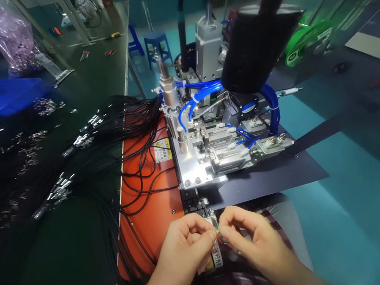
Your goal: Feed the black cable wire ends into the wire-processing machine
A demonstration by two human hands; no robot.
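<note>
Thin coloured wires [218, 233], with red and yellow-green strands showing, lie between my two hands at the front of the machine. My left hand [186, 246] is closed, its thumb and forefinger pinching at the wires from the left. From the right, my right hand [252, 232] meets them in a similar pinch, fingertips close to the left ones. How much each hand grips is partly hidden by the fingers. Just behind them stands the metal machine [197, 169] with its cylinders and blue air tubes [207, 91]. Below the left fingertips, a printed label [217, 255] is partly covered.
Black cables [145, 120] run across the orange machine base [149, 204] onto the dark table at left. Bundles with shiny ends [59, 190] lie there, near a blue tray [1, 95]. A black cylindrical part [258, 49] hangs over the machine. A green reel [306, 40] stands behind right.
</note>
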